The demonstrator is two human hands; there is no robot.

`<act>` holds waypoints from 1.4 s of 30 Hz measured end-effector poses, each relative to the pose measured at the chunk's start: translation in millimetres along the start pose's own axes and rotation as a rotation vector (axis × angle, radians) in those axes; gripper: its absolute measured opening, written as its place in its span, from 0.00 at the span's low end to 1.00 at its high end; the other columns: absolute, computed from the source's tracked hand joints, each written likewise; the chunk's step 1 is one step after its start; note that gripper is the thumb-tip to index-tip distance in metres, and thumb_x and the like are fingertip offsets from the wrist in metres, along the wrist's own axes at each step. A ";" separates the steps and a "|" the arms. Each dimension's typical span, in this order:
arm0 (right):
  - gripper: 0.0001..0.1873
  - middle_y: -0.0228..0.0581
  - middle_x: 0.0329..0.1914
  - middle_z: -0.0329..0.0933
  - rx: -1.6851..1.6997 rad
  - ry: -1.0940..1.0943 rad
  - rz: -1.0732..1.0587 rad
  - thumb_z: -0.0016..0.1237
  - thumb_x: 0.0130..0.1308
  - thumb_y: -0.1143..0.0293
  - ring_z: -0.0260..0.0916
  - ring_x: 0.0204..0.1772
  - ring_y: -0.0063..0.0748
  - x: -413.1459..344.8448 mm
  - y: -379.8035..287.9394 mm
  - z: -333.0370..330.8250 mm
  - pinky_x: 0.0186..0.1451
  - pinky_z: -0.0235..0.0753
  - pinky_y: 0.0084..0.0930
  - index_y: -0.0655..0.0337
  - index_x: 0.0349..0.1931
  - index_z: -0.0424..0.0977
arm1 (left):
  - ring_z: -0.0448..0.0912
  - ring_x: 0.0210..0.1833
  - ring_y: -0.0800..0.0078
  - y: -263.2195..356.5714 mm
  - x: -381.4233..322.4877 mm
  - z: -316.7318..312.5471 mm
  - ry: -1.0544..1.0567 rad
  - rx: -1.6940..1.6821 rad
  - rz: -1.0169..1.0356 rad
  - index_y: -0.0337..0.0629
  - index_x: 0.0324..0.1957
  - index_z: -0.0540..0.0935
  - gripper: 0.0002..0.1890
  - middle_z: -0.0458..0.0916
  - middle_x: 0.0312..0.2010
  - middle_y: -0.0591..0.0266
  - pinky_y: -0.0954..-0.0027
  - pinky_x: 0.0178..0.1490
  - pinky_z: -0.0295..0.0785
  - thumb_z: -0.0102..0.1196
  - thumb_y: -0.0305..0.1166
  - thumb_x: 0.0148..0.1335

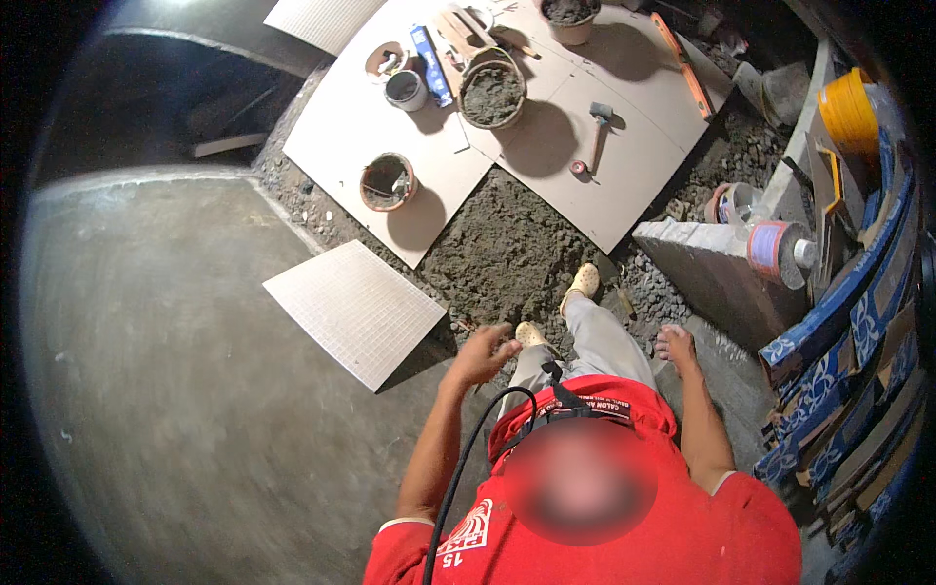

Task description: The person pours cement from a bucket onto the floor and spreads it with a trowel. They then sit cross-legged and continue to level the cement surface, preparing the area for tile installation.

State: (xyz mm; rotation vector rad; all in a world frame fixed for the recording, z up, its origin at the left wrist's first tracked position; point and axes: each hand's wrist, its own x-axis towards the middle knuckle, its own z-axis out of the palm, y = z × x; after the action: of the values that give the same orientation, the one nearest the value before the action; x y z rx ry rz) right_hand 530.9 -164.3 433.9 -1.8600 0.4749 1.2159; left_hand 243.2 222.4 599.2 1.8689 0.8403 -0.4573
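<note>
My left hand [485, 354] hangs by my left leg with its fingers apart and nothing in it. A tile leaning back side up [356, 314] is the thing nearest to it. My right hand [676, 346] is beside my right leg, its fingers curled, and no object shows in it. A bed of rough mortar [504, 245] lies before my feet, bordered by large pale floor tiles [629, 197]. A trowel [613, 272] rests near my right shoe. On the tiles are a rubber mallet [599, 131], a tape roll [578, 167] and a bucket of mortar [493, 99].
More buckets [388, 183] stand on the tiles, and an orange spirit level [681, 66] lies along their right edge. At the right are a low wall [720, 274], a plastic bottle [779, 252] and stacked blue tile boxes [819, 380]. Gravel [654, 285] borders the mortar.
</note>
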 end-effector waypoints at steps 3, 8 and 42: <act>0.14 0.36 0.34 0.77 -0.024 0.035 -0.001 0.49 0.72 0.63 0.75 0.28 0.26 -4.0 3.6 -2.0 0.24 0.74 0.25 0.60 0.52 0.74 | 0.76 0.62 0.50 -12.2 6.8 30.3 -0.153 -0.129 -0.099 0.36 0.64 0.75 0.31 0.78 0.58 0.39 0.56 0.64 0.70 0.56 0.51 0.70; 0.16 0.36 0.37 0.79 -0.101 -0.017 0.042 0.48 0.73 0.60 0.77 0.31 0.28 -8.6 15.9 3.1 0.27 0.76 0.26 0.59 0.54 0.74 | 0.77 0.64 0.54 -32.1 -4.4 23.8 0.043 -0.201 -0.083 0.37 0.64 0.76 0.27 0.81 0.58 0.44 0.58 0.66 0.70 0.54 0.47 0.71; 0.16 0.48 0.29 0.81 -0.740 -0.263 -0.544 0.44 0.67 0.59 0.82 0.28 0.41 247.0 -186.0 226.2 0.35 0.79 0.39 0.64 0.39 0.77 | 0.42 0.80 0.31 -77.7 -382.9 -65.1 0.695 1.207 -1.913 0.48 0.79 0.50 0.57 0.43 0.79 0.35 0.29 0.75 0.44 0.51 0.73 0.58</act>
State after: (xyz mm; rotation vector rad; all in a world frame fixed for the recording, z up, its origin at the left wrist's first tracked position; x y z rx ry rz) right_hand 645.2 156.9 259.1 -2.1598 -0.6819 1.3059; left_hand -79.9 168.2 821.8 1.3957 3.3077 -1.7431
